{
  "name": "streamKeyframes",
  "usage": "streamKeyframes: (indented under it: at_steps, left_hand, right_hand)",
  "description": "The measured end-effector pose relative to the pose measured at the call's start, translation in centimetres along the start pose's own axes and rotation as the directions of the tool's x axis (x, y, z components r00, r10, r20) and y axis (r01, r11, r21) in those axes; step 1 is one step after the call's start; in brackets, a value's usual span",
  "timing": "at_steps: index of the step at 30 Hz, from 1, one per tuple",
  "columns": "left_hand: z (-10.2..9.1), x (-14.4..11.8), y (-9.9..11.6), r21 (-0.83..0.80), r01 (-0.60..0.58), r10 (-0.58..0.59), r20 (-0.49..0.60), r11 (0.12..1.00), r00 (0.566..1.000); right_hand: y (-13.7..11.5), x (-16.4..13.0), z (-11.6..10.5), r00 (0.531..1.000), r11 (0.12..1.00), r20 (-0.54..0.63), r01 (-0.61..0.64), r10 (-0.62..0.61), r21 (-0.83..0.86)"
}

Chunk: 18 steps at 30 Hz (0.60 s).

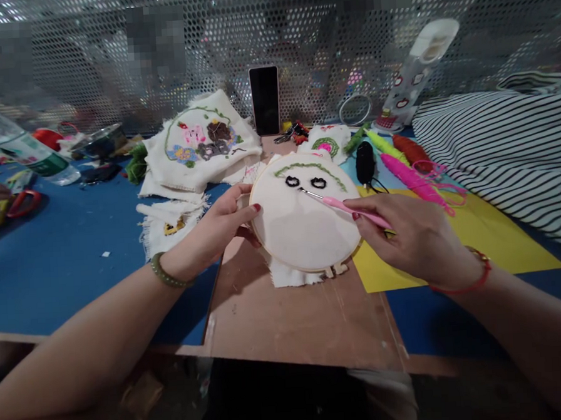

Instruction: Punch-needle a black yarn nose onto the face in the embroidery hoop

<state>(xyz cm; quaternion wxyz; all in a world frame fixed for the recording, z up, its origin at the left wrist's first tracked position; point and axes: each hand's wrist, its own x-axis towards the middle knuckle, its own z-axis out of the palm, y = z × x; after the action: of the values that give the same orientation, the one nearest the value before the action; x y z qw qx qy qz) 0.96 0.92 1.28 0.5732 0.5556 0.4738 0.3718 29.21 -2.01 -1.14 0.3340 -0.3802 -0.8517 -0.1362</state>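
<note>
My left hand (229,216) grips the left rim of a round embroidery hoop (305,234), thumb in front and fingers behind. White cloth is stretched in the hoop, with two black stitched rings and a green stitched arc above them. In my right hand (404,232) is a crochet hook (334,202) with a pink handle and a metal shaft. Its tip is at the cloth just below and right of the left black ring; I cannot tell whether it goes through. The hoop's screw clamp (336,270) points toward me, above a brown board (296,322).
Behind the hoop, a phone (265,101) stands against a perforated metal screen (313,33). Embroidered cloths (202,145) lie back left, near a tilted bottle (37,154). Scissors (23,201) lie far left. Black yarn (365,163), pink yarn (413,181), yellow sheet (489,243) and striped cloth (502,142) are right.
</note>
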Motion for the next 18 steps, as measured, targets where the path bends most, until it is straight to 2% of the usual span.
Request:
streamKeyframes:
  at_steps: [9,18]
  left_hand:
    - [-0.2,0.05,-0.12,-0.01,-0.013,0.013,0.014,1.0,1.0]
    - [-0.23,0.12,-0.16,-0.006,-0.016,0.016,0.016,1.0,1.0]
  right_hand:
    - [0.01,0.1,0.3,0.997,0.999,0.064,-0.042,0.043,-0.022]
    - [0.24,-0.09,0.54,0.997,0.998,0.048,-0.062,0.062,-0.007]
